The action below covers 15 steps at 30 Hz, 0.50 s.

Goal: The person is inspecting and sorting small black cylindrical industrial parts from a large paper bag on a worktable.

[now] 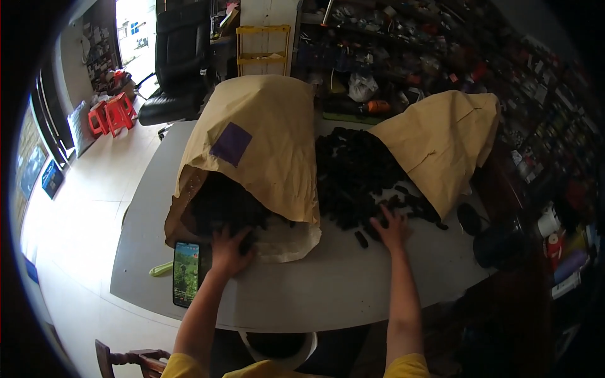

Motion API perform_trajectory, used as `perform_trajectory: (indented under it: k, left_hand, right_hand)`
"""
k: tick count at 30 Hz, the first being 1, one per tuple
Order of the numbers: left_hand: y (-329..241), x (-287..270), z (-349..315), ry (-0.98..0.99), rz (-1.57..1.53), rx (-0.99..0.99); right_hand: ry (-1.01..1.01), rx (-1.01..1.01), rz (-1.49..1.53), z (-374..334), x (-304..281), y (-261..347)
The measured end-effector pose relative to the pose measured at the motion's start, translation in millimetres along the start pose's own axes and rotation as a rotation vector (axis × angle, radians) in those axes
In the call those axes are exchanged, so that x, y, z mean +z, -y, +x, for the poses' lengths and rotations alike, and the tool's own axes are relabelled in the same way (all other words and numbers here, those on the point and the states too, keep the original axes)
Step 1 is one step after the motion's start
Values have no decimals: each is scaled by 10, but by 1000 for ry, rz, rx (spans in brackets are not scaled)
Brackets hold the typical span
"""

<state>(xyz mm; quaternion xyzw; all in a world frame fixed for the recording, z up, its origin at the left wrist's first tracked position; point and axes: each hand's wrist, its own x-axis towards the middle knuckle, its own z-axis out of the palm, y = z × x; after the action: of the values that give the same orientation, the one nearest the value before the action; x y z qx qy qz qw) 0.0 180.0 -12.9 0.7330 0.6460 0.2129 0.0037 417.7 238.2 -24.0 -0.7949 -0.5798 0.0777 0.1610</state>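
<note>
- A pale round bowl-like rim (277, 353) shows at the near edge, just under the grey table top (340, 283), between the person's two forearms.
- A dark wooden chair back (129, 362) stands at the lower left, beside the left elbow.
- A smartphone with a lit green screen (186, 273) lies flat near the table's front left corner, just beside the left wrist; a small yellow-green object (161, 269) lies to its left.
- The left hand (230, 249) reaches, fingers spread, into the mouth of the large tan paper sack lying on its side (265, 145), touching the dark pieces inside; whether it grips any cannot be told.
- The right hand (392, 228) rests palm down, fingers spread and loose, on the near edge of the heap of small black parts (353, 176) spilled on the table; it closes on nothing visible.
- A few stray black pieces (360, 239) lie just beside that hand.
- A second tan paper sack (441, 142) lies to the right, its mouth over the heap.
- A purple square patch (231, 143) sits on the left sack.
- Farther off stand a black office chair (179, 63), a yellow rack (263, 47), red plastic stools (112, 113) and cluttered shelves (504, 75).
</note>
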Motion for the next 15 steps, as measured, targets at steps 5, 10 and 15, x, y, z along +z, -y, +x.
perform_trajectory:
  k: [5,10,15]
  left_hand:
    - [-308,0,-65,38,-105,93]
    - [-518,-27,-333,35,-106,181]
    - [-768,-54,-618,79,-181,190]
  right_hand:
    - [12,-160,7,-290,149,452]
    - [-58,-311,16,-790,318,714]
    - [-174,-400,-36,-1407,389,950]
